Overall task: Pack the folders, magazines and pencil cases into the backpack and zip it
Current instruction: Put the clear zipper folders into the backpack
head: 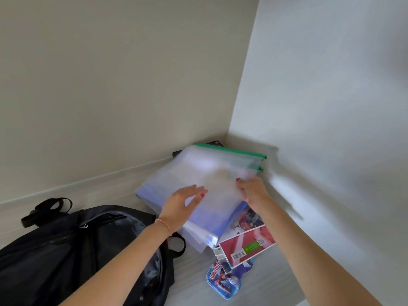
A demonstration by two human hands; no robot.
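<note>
Folders – translucent plastic, blurred; right hand grips edge, left hand spread flat – backpack black.

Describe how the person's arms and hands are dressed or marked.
Both forearms are bare, with no sleeves in view. The left hand has a thin beaded bracelet at the wrist. Red nail polish shows on both hands, including the right hand. No rings or watch visible.

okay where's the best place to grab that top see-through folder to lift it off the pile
Probably by its near right edge, where the right hand already pinches the translucent folder. It lies flat and floppy, so the left hand should support the near left side. The green zip edge faces the wall.
</note>
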